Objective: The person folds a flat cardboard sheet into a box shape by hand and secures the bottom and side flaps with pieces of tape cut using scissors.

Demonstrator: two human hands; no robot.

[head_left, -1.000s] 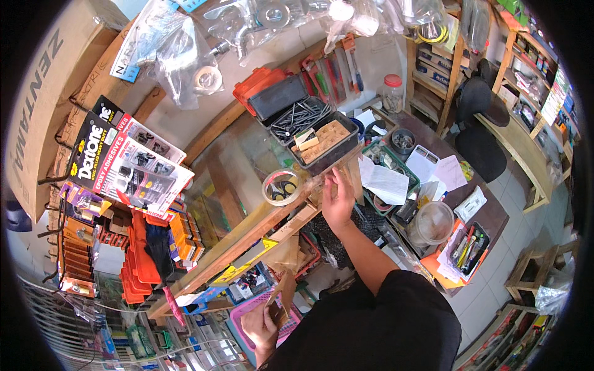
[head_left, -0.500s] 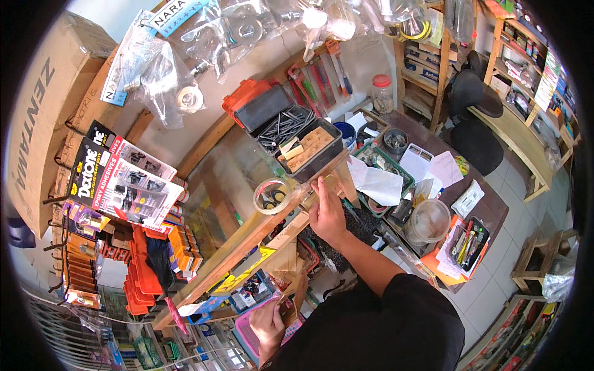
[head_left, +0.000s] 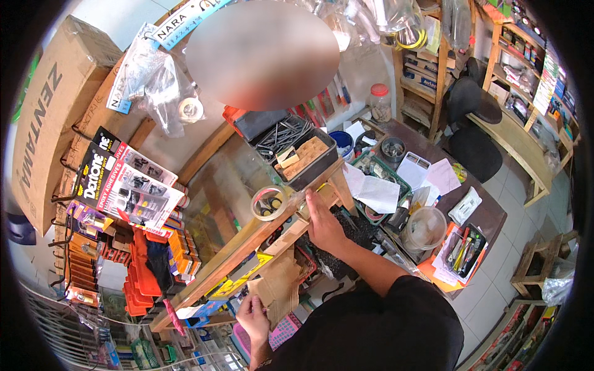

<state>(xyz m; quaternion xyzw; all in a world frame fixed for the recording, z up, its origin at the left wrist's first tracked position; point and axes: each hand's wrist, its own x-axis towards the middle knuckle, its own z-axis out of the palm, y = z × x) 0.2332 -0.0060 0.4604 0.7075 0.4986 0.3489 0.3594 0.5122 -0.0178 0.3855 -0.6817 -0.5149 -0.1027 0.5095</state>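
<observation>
My left hand [head_left: 253, 318] is closed on the edge of a brown cardboard piece [head_left: 276, 290], low beside the wooden counter frame. The cardboard's flat side shows. My right hand [head_left: 326, 226] has its fingers stretched out and lies against the wooden rail [head_left: 241, 250] of the counter's glass top. A roll of tape [head_left: 268, 204] lies on that top just left of my right fingers. Beyond them stands a black toolbox [head_left: 309, 171] holding dark metal rods and a brown block.
Packets hang from hooks [head_left: 133, 191] at left, near a large carton [head_left: 59, 123]. A dark desk [head_left: 489, 213] at right bears papers, a clear plastic tub [head_left: 424, 229] and a pen tray [head_left: 467, 248]. A pink basket [head_left: 284, 331] sits below my left hand. A blurred patch covers the top middle.
My left hand has moved slightly left and up, and the cardboard has turned from nearly edge-on to show its flat side. My right hand stays at the rail, slightly shifted.
</observation>
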